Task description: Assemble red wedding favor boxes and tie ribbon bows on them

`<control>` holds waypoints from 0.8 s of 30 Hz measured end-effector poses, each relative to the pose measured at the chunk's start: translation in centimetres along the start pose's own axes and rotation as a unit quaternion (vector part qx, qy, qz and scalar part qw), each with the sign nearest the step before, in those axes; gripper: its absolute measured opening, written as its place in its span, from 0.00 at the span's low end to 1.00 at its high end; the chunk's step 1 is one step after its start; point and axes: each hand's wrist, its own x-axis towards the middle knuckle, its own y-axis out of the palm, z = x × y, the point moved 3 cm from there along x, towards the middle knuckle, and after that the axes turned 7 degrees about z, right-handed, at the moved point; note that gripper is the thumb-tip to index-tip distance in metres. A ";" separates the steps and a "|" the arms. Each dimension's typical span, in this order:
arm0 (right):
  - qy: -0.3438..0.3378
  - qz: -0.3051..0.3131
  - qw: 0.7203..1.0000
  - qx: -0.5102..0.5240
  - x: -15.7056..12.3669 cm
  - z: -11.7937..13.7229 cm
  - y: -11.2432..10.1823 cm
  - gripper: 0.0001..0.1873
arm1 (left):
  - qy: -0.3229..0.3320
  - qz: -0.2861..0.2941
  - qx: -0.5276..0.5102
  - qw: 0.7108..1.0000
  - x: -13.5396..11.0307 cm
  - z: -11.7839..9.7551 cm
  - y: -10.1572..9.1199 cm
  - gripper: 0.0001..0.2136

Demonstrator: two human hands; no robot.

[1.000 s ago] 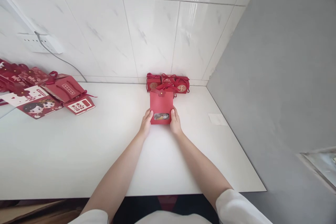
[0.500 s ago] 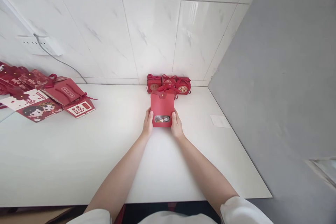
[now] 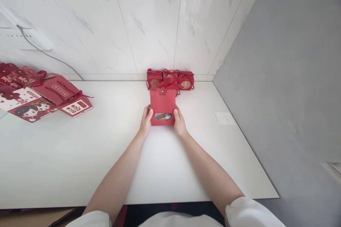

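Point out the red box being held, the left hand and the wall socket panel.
Red box (image 3: 163,103), head view: front face, above the window.
Left hand (image 3: 145,122), head view: below the thumb.
Wall socket panel (image 3: 37,39), head view: right of its holes.

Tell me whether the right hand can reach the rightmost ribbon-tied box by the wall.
Probably yes, if it lets go: the right hand holds the side of the red windowed box, but nothing seems to block its way to the rightmost ribbon-tied box.
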 end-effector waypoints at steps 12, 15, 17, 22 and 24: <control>0.009 -0.012 0.999 0.046 0.3 -0.6 -0.4 0.25 | -0.019 0.004 0.005 1.000 -0.3 -0.6 0.4 0.21; 0.013 -0.022 0.999 0.045 0.1 -0.6 -0.4 0.25 | -0.023 0.002 0.010 1.000 -0.3 -0.5 0.6 0.21; 0.011 -0.035 0.999 0.039 -0.1 -0.4 -0.5 0.26 | -0.028 -0.006 0.033 0.999 -0.3 -0.3 0.7 0.22; 0.007 -0.042 0.999 0.018 -0.4 -0.2 -0.6 0.26 | -0.024 -0.027 0.084 0.996 -0.4 0.1 0.8 0.23; 0.006 -0.044 0.999 0.013 -0.4 -0.2 -0.6 0.26 | -0.017 -0.023 0.092 0.995 -0.5 0.1 0.9 0.24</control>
